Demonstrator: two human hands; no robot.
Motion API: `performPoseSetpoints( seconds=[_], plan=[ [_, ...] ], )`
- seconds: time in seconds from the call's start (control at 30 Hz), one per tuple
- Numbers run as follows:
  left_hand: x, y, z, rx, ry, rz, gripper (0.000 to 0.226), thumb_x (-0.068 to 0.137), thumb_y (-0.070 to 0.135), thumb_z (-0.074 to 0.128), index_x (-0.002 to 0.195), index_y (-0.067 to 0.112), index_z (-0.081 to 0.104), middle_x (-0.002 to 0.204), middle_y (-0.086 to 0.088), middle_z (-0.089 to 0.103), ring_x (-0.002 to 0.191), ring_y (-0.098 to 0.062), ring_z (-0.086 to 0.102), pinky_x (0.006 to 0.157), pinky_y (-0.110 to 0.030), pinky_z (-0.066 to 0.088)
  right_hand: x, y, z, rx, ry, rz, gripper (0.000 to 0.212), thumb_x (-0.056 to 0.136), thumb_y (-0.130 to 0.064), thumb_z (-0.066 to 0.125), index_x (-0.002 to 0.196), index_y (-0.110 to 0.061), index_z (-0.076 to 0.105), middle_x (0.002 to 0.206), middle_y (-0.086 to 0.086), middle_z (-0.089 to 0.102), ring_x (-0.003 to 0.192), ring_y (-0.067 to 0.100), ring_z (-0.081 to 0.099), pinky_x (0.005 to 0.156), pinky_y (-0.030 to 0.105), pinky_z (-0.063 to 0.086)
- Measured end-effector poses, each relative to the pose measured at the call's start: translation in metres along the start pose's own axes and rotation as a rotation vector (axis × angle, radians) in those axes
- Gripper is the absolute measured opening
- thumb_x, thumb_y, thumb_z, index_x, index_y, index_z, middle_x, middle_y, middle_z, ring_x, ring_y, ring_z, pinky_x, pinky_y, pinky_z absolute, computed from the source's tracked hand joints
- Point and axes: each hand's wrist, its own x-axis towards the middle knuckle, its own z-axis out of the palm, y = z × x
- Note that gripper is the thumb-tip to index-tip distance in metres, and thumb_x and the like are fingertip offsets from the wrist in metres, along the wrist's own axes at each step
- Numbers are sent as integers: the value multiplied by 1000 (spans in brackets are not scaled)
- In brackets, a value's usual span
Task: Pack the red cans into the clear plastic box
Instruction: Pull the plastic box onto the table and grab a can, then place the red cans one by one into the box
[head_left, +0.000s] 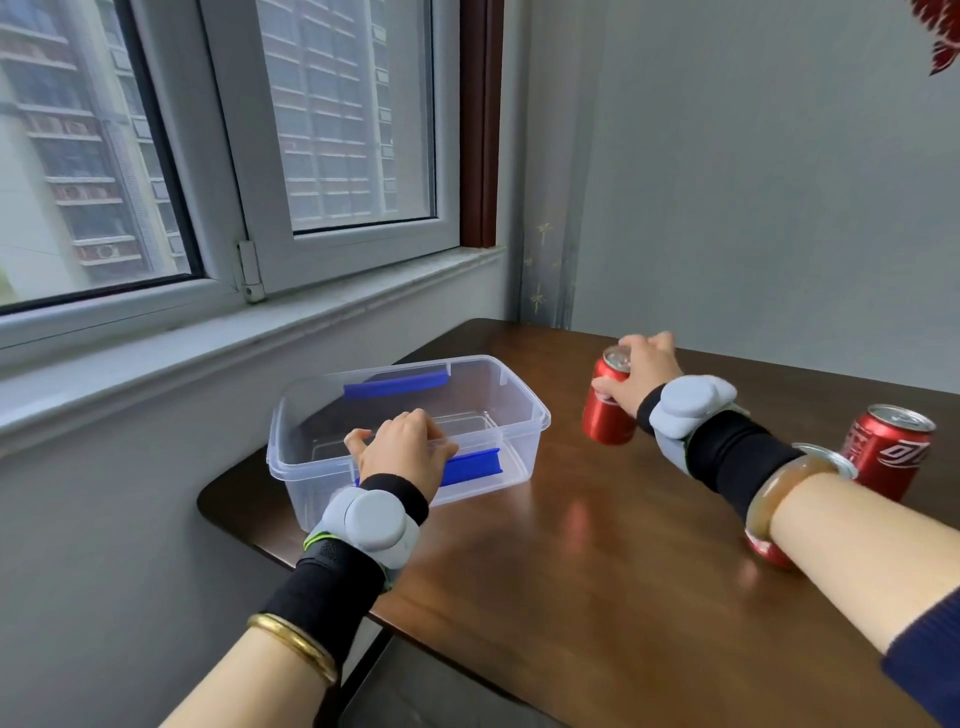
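Note:
The clear plastic box (519, 415) with blue side clips stands open and empty at the table's left end. My left hand (402, 447) grips its near rim. My right hand (641, 371) is wrapped around a red can (605, 415), which is tilted slightly, to the right of the box; whether its base touches the table I cannot tell. A second red can (888, 449) stands upright at the far right. A third red can (766, 548) is mostly hidden under my right forearm.
The brown wooden table (571, 571) has a rounded near-left corner and sits against a grey wall under a window sill (234, 343). Another wall runs close behind the table's far edge.

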Motion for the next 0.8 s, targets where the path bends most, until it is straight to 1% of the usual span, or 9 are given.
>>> performPoseSetpoints(
  seconds=[0.1, 0.23, 0.4, 0.5, 0.57, 0.63, 0.7, 0.77, 0.8],
  plan=[
    [-8, 19, 7, -28, -22, 26, 16, 88, 36, 54, 79, 23, 50, 92, 4, 62, 95, -20, 57, 104, -43, 23, 4, -11, -25, 42, 80, -73, 60, 77, -26, 72, 129, -8, 48, 133, 15, 35, 110, 36, 55, 100, 35, 41],
    [-22, 49, 17, -68, -67, 76, 17, 88, 35, 54, 78, 21, 50, 95, 0, 67, 85, -19, 53, 105, -42, 25, -2, -31, -42, 105, 86, -163, 62, 77, -29, 73, 130, -9, 48, 133, 14, 36, 115, 30, 51, 102, 30, 38],
    [-36, 82, 29, -62, -108, 164, 13, 89, 30, 53, 80, 21, 55, 98, -1, 69, 97, -24, 60, 100, -39, 26, -16, -48, -35, 122, 4, -218, 59, 76, -35, 73, 127, -14, 51, 132, 12, 39, 113, 28, 53, 100, 31, 40],
    [-41, 89, 35, -107, -133, 289, 20, 90, 18, 48, 99, 20, 65, 107, -2, 71, 105, -26, 61, 101, -36, 29, -22, -53, -25, 111, -51, -233, 58, 74, -36, 74, 124, -15, 52, 129, 12, 43, 112, 28, 54, 97, 29, 41],
    [-44, 85, 35, -220, -135, 343, 27, 91, 14, 50, 112, 19, 65, 112, -3, 72, 108, -27, 61, 104, -35, 39, -26, -55, -18, 93, -85, -238, 58, 74, -37, 73, 123, -16, 51, 127, 12, 48, 113, 27, 54, 92, 28, 41],
    [-45, 74, 27, -309, -49, 334, 27, 90, 13, 53, 113, 19, 67, 113, -5, 71, 108, -27, 62, 102, -34, 46, -29, -56, -12, 93, -117, -236, 57, 74, -39, 73, 123, -18, 50, 126, 10, 54, 112, 26, 55, 85, 26, 41],
    [-42, 57, 13, -359, 102, 286, 26, 89, 10, 53, 107, 16, 71, 111, -6, 72, 105, -26, 63, 97, -31, 46, -33, -57, -7, 119, -144, -231, 57, 74, -38, 73, 122, -19, 50, 124, 7, 60, 107, 23, 56, 81, 24, 41],
    [-33, 36, -1, -369, 236, 185, 28, 84, 5, 51, 103, 12, 71, 112, -10, 70, 108, -31, 58, 93, -35, 44, -38, -60, -3, 143, -169, -230, 56, 73, -38, 74, 121, -19, 51, 121, 5, 62, 96, 18, 55, 78, 24, 41],
    [-26, 25, -6, -368, 271, 101, 30, 83, 4, 51, 107, 11, 68, 117, -12, 66, 113, -34, 53, 95, -37, 41, -41, -62, -1, 146, -188, -229, 56, 72, -38, 74, 120, -20, 52, 120, 4, 62, 93, 16, 53, 77, 24, 42]
  ],
)
